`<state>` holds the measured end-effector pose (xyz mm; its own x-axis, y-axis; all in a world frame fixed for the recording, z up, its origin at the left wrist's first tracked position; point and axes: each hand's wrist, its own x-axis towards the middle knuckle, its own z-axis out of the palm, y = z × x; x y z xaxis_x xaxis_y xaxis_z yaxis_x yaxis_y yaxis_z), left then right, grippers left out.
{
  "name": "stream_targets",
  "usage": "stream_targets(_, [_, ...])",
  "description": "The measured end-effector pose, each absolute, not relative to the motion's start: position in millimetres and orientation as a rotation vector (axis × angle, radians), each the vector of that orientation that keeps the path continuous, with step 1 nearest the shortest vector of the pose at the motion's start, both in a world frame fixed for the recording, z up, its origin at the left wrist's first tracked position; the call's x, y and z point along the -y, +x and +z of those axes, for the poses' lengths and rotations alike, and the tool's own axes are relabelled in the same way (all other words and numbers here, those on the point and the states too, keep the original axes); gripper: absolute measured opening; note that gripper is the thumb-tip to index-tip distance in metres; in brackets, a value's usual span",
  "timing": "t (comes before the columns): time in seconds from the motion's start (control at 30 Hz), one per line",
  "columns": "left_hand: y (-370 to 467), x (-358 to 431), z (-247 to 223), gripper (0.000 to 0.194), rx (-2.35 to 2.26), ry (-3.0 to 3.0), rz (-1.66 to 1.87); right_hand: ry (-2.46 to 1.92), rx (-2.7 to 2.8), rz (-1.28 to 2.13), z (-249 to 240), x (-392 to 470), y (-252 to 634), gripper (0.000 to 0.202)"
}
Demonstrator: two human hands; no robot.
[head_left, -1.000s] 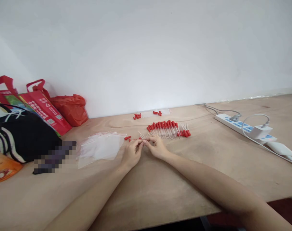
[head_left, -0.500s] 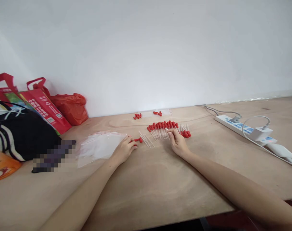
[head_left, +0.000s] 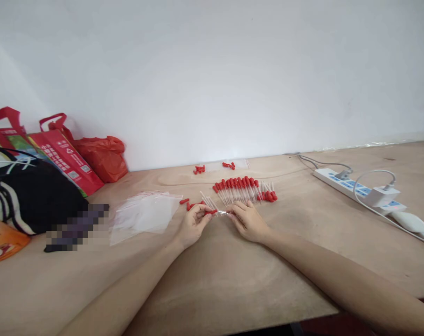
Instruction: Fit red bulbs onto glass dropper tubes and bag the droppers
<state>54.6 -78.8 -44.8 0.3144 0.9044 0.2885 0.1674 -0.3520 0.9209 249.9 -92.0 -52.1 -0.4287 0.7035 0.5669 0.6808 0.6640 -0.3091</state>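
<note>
Between thumb and fingers my left hand (head_left: 193, 226) pinches a small red rubber cap (head_left: 211, 212). My right hand (head_left: 248, 221) is closed on a thin clear tube (head_left: 222, 213), whose left end meets the cap. Just behind the hands lie a few loose clear tubes (head_left: 207, 199). A row of red-capped tubes (head_left: 237, 189) rests behind my right hand, with loose red caps (head_left: 269, 196) at its right end. More red caps (head_left: 184, 201) lie beside my left fingers, near a stack of clear plastic bags (head_left: 142, 214).
Near the wall lie small red pieces (head_left: 199, 169) and a clear bag (head_left: 213, 165). A white power strip (head_left: 348, 185) with plugs and cables is at right. Red bags (head_left: 66, 156), a black striped bag (head_left: 40, 196) and an orange packet (head_left: 5, 240) stand at left.
My left hand has moved right and now holds a red cap. My right hand has come down and left with a tube, and the two hands' pieces now meet.
</note>
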Motion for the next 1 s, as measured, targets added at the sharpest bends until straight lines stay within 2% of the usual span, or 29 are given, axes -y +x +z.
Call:
stream_targets(0.3, [54.2, 80.5, -43.4, 0.017, -0.883, 1.668, 1.090, -1.081, 2.214, 0.075, -51.5, 90.4, 249.8, 0.017])
stream_targets(0.7, [52.6, 82.1, -44.1, 0.024, -0.912, 1.944, 0.973, -0.964, 2.247, 0.150, -55.3, 86.7, 252.0, 0.020])
stream_targets(1.0, [53.0, 83.4, -45.6, 0.022, -1.015, 1.957, 0.883, -0.950, 2.308, -0.105, -53.1, 82.0, 254.8, 0.028])
